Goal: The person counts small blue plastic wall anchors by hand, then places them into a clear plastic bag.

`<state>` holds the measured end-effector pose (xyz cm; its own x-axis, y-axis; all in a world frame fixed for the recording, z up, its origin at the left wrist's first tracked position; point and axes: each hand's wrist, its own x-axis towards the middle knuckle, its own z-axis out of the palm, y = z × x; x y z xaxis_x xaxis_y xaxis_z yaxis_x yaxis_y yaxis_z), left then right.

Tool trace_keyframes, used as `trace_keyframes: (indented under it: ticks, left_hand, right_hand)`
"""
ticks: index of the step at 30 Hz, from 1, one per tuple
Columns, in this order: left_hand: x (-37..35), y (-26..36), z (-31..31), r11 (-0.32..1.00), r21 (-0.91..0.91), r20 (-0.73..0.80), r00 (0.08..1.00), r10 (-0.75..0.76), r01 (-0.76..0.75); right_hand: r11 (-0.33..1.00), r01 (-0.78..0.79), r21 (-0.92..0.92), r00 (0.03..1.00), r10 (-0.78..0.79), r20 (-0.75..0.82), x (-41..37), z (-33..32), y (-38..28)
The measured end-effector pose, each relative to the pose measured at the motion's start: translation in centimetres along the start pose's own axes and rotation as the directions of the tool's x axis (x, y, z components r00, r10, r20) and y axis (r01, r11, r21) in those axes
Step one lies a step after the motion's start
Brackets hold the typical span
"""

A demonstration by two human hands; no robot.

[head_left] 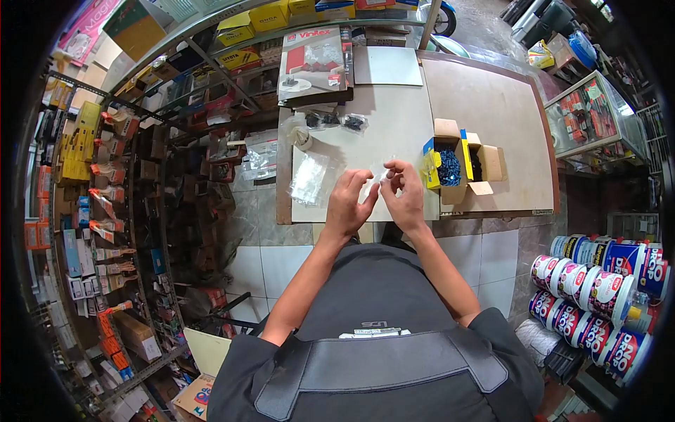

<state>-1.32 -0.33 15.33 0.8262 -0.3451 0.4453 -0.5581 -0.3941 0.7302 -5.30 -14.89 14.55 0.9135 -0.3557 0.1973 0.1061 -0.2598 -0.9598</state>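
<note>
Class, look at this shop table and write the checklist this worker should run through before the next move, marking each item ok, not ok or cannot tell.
1. Left hand and right hand both over the table: ok.
2. Small clear plastic at the right fingertips: ok.
3. Contents of that plastic known: cannot tell, too small to make out.
4. Box of blue pieces open for access: ok, flaps up.
5. Box of dark pieces closed against spills: not ok, flaps open.
6. Clear bags lying on the table beyond the left hand: ok.
</note>
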Motion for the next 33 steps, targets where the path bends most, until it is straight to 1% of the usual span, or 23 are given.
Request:
trace_keyframes:
  ticks: [2, 3, 4, 6, 7, 9, 11, 12, 13, 15, 16, 17, 19, 20, 21, 23, 24, 27, 28, 29, 31, 32, 33]
  left_hand:
    - [-0.5, -0.8, 0.5, 1.000, -0.020, 0.013, 1.000, -0.010, 0.011]
    - [-0.5, -0.8, 0.6, 0.999, -0.037, 0.021, 1.000, -0.020, 0.021]
    - [-0.5, -0.9, 0.5, 0.999, -0.039, 0.024, 1.000, -0.019, 0.020]
    - [-0.7, -1.0, -0.1, 0.973, -0.065, -0.035, 0.974, -0.225, 0.223]
    - [-0.9, -1.3, -0.3, 0.973, -0.066, -0.032, 0.974, -0.224, 0.222]
    - [-1.7, -2.5, -0.8, 0.911, -0.164, -0.067, 0.917, -0.393, 0.379]
    - [-2.5, -3.6, -1.0, 0.910, -0.151, -0.087, 0.911, -0.402, 0.387]
    - [-2.8, -4.0, -1.1, 0.859, -0.208, -0.063, 0.870, -0.489, 0.467]
    - [-3.0, -4.1, -1.2, 0.798, -0.262, -0.033, 0.821, -0.570, 0.543]
    - [-3.2, -4.4, -1.2, 0.795, -0.255, -0.032, 0.817, -0.575, 0.550]
    - [-3.2, -4.5, -1.1, 0.767, -0.313, -0.024, 0.803, -0.595, 0.560]
    - [-3.3, -4.7, -1.0, 0.736, -0.369, -0.016, 0.788, -0.616, 0.568]
    - [-3.2, -4.9, -0.9, 0.720, -0.399, -0.008, 0.783, -0.622, 0.568]
    - [-3.3, -4.9, -0.9, 0.702, -0.430, 0.004, 0.779, -0.627, 0.568]
    - [-3.3, -4.9, -0.9, 0.701, -0.429, 0.001, 0.776, -0.630, 0.570]
    - [-3.2, -4.7, -1.1, 0.697, -0.432, 0.017, 0.778, -0.628, 0.572]
    - [-3.3, -4.8, -1.1, 0.696, -0.433, 0.017, 0.777, -0.629, 0.573]
    - [-3.9, -5.2, -1.0, 0.684, -0.429, 0.020, 0.763, -0.646, 0.590]
    - [-4.1, -5.4, -1.0, 0.678, -0.427, 0.020, 0.756, -0.654, 0.598]
    - [-4.3, -5.5, -0.9, 0.673, -0.425, 0.020, 0.749, -0.662, 0.606]
    - [-4.7, -5.8, -0.9, 0.669, -0.426, 0.024, 0.746, -0.665, 0.610]
    - [-4.9, -6.0, -0.8, 0.665, -0.426, 0.028, 0.744, -0.668, 0.613]
    - [-4.9, -6.0, -0.8, 0.665, -0.427, 0.028, 0.744, -0.668, 0.613]
  right_hand:
    - [0.999, 0.007, -0.042, 0.996, -0.003, 0.088, 0.1, -0.4, 0.2]
    - [0.999, 0.004, -0.043, 0.996, -0.001, 0.084, 0.3, -0.8, -0.3]
    - [0.996, 0.046, -0.073, 0.990, -0.036, 0.136, 0.6, -1.3, -1.2]
    - [0.978, 0.110, -0.176, 0.976, -0.073, 0.205, 1.2, -2.7, -1.3]
    - [0.978, 0.108, -0.177, 0.977, -0.072, 0.202, 1.5, -3.4, -0.1]
    - [0.972, -0.021, -0.235, 0.998, 0.007, -0.060, 2.3, -4.6, 3.6]
    - [0.918, -0.095, -0.385, 0.983, 0.026, -0.180, 3.4, -6.6, 5.9]
    - [0.867, -0.082, -0.492, 0.977, -0.029, -0.213, 3.8, -7.5, 6.8]
    - [0.868, -0.082, -0.490, 0.977, -0.027, -0.212, 4.1, -8.3, 8.1]
    - [0.801, -0.049, -0.597, 0.985, -0.061, -0.163, 4.7, -9.6, 10.2]
    - [0.815, -0.128, -0.565, 0.989, 0.066, -0.130, 4.8, -10.0, 10.7]
    - [0.816, -0.126, -0.564, 0.990, 0.066, -0.126, 4.8, -10.3, 12.2]
    - [0.589, -0.158, -0.792, 0.983, 0.166, -0.073, 4.7, -10.6, 15.7]
    - [0.588, -0.217, -0.779, 0.958, 0.280, -0.056, 5.0, -11.1, 16.3]
    - [0.589, -0.214, -0.779, 0.958, 0.281, -0.051, 5.3, -11.5, 15.7]
    - [0.512, -0.171, -0.842, 0.908, 0.413, 0.066, 5.9, -12.1, 14.6]
    - [0.523, -0.120, -0.844, 0.939, 0.335, 0.074, 5.9, -12.1, 14.1]
    - [0.486, -0.135, -0.864, 0.930, 0.363, 0.060, 6.2, -11.9, 12.4]
    - [0.504, -0.094, -0.858, 0.965, 0.259, 0.046, 5.9, -11.9, 12.7]
    - [0.504, -0.093, -0.859, 0.965, 0.259, 0.047, 5.8, -12.0, 13.0]
    - [0.618, -0.140, -0.773, 0.965, 0.262, 0.034, 5.6, -12.4, 13.5]
    - [0.617, -0.140, -0.774, 0.964, 0.262, 0.034, 5.2, -12.5, 13.7]
    - [0.651, -0.134, -0.747, 0.979, 0.206, 0.004, 4.8, -12.6, 13.9]
